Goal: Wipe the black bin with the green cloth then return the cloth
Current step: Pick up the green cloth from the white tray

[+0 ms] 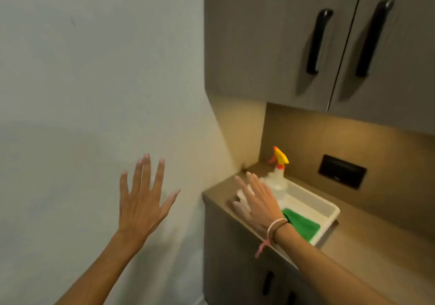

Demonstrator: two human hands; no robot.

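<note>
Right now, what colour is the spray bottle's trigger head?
Yellow and red-orange, on the spray bottle standing in the white tray; head view.

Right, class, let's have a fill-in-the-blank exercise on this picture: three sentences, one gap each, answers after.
1. The green cloth lies inside the white ____.
2. The spray bottle has a yellow and ____ trigger head.
3. The right hand reaches over the tray, while the left hand is spread open in front of the ____.

Missing words: tray; red; wall

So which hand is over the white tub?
The right hand, the one with wristbands; it reaches over the white tub. The left hand hangs before the wall.
</note>
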